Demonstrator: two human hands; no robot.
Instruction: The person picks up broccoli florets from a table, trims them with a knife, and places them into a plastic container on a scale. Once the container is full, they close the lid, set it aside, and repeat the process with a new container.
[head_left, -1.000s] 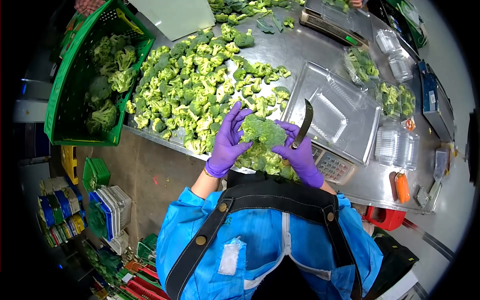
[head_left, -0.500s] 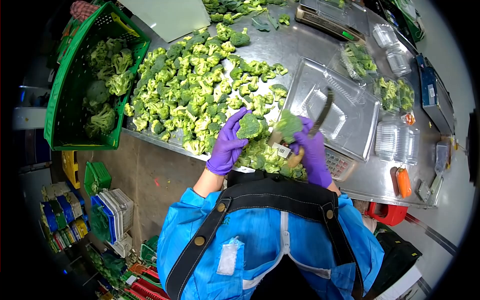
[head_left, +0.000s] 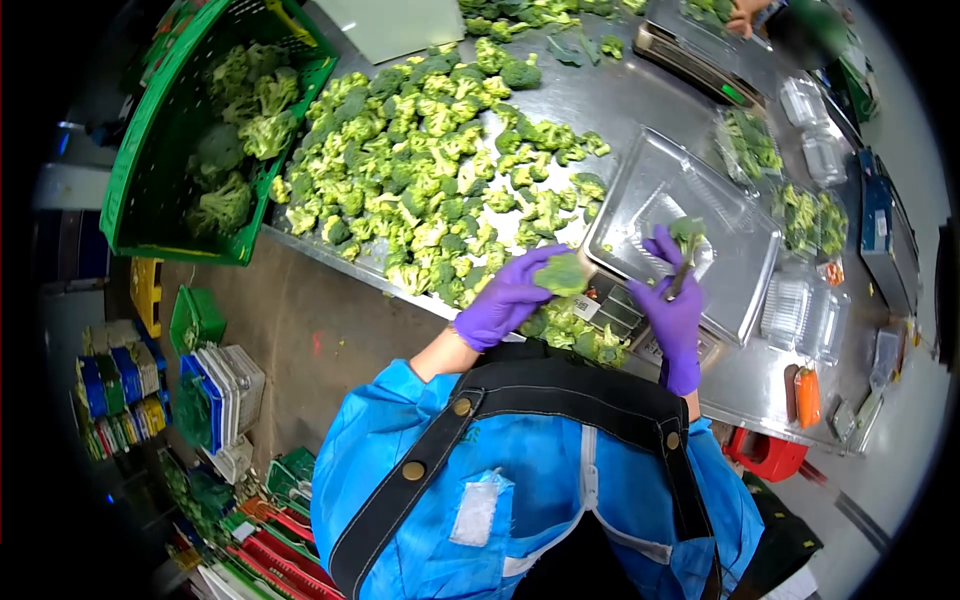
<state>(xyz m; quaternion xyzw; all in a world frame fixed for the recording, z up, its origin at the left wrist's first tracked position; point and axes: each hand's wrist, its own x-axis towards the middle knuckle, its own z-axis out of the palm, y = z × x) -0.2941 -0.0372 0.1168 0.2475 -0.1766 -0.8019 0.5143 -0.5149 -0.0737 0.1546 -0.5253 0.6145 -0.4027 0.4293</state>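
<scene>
My left hand point(head_left: 508, 298), in a purple glove, is closed on a broccoli floret point(head_left: 562, 275) near the front edge of the steel table. My right hand point(head_left: 670, 312), gloved too, is closed round a knife point(head_left: 684, 272), whose blade is partly seen and whose handle is hidden. Another broccoli floret point(head_left: 687, 232) is at that hand's fingertips, above a clear plastic box point(head_left: 650, 212) in a shiny tray point(head_left: 768, 268). The tray rests on a scale point(head_left: 705, 352). Cut broccoli point(head_left: 410, 160) lies heaped to the left, with more pieces point(head_left: 575, 330) just below my hands.
At the left stands a green crate point(head_left: 125, 225) with broccoli heads. Filled clear packs point(head_left: 750, 145) and empty clear boxes point(head_left: 800, 310) line the right side, near an orange object point(head_left: 806, 397). A second scale point(head_left: 690, 65) stands at the back, beside another person's hand point(head_left: 743, 15).
My right hand has moved right, away from the left, carrying a floret over the tray with the knife. My left hand still holds its floret. Another person's hand has appeared at the back.
</scene>
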